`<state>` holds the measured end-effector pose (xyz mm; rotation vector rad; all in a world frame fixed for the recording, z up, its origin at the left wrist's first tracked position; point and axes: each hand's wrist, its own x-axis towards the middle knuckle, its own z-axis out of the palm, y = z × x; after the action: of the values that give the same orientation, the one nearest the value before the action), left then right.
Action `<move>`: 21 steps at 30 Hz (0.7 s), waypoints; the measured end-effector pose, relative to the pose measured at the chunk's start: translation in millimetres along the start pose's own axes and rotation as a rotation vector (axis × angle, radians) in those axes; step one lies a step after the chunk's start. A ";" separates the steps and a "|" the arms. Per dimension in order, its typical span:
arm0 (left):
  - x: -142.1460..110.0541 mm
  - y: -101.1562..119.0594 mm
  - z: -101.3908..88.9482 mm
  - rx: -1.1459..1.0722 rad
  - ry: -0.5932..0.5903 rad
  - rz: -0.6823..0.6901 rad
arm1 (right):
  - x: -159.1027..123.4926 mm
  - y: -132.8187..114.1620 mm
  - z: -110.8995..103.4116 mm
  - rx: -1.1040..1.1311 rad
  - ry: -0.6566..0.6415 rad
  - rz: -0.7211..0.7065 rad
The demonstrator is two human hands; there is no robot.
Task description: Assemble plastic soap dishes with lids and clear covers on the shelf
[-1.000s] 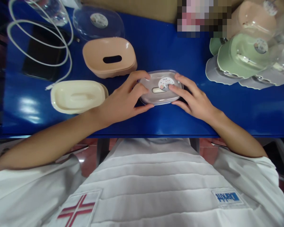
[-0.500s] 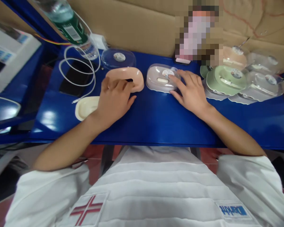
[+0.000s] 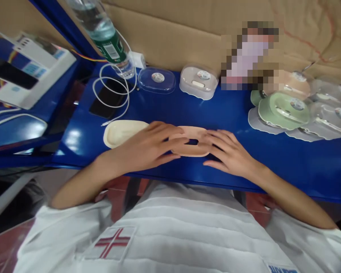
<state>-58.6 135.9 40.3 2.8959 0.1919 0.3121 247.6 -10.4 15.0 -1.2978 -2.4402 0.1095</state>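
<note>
A peach oval plastic tray (image 3: 191, 151) with a dark slot in its middle lies near the table's front, between my hands. The fingers of my left hand (image 3: 156, 146) are over its left end, gripping it. At its right end, the fingertips of my right hand (image 3: 230, 151) hold the edge, with the thumb apart below. A cream oval tray (image 3: 116, 133) sits partly under my left hand and forearm. Behind them stands a closed greyish box (image 3: 198, 85) with a clear lid and a round sticker. Left of that lies a loose clear lid (image 3: 156, 85).
Several lidded boxes, among them a green one (image 3: 282, 115), are stacked at the right. A water bottle (image 3: 110, 47), a coiled white cable (image 3: 127, 99) and a black phone (image 3: 104, 104) occupy the back left. Cardboard (image 3: 170, 34) walls the rear. A blurred-out object (image 3: 248, 53) leans there.
The peach tray has come toward me and right with my left hand. My right hand has left the greyish box, now farther back beside the clear lid, and reached the tray's right end.
</note>
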 end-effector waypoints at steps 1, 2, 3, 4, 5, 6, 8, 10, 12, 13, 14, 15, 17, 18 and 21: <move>-18.3 -3.8 -7.4 -0.006 0.017 -0.090 | -6.8 0.8 2.3 -0.009 -0.008 -0.001; -38.8 -7.0 -13.6 -0.012 0.031 -0.168 | -11.4 2.5 4.4 -0.016 -0.007 0.000; -59.7 -9.0 -18.4 -0.008 0.023 -0.283 | -13.9 4.6 6.1 -0.019 0.002 -0.002; -79.6 -9.7 -21.3 0.005 0.063 -0.390 | -14.6 6.6 7.5 -0.018 0.015 -0.005; -96.9 -9.0 -22.5 -0.017 0.080 -0.474 | -13.9 8.2 8.6 -0.013 0.027 -0.005; -110.3 -7.1 -21.9 -0.055 0.086 -0.531 | -12.3 9.1 9.6 -0.004 0.031 -0.003; -123.0 -1.2 -16.8 -0.106 0.114 -0.582 | -8.4 8.7 11.6 0.014 0.020 0.004; -117.2 3.7 -8.6 -0.121 0.141 -0.568 | -6.2 7.1 13.6 0.011 0.020 0.010; -98.1 4.2 0.0 -0.100 0.149 -0.517 | -7.3 7.6 14.6 -0.025 0.061 0.030; -85.7 2.9 3.8 -0.084 0.140 -0.480 | -9.0 9.4 14.2 -0.043 0.094 0.053; -72.5 1.0 7.2 -0.070 0.124 -0.432 | -11.0 12.3 13.2 -0.056 0.133 0.082; -59.0 -0.8 10.1 -0.065 0.099 -0.379 | -13.2 16.0 11.5 -0.056 0.175 0.117; -32.8 -2.3 14.5 -0.070 0.047 -0.245 | -17.2 24.4 7.3 -0.026 0.261 0.186; -20.5 -1.5 16.2 -0.065 0.020 -0.174 | -18.7 28.2 5.5 -0.001 0.303 0.219; 12.0 4.7 20.9 0.069 -0.043 0.014 | -20.3 33.1 4.1 0.081 0.373 0.260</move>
<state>-41.8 128.9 23.9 2.9706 0.1789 0.2502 282.4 -7.6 -2.5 -1.4473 -1.9329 0.0299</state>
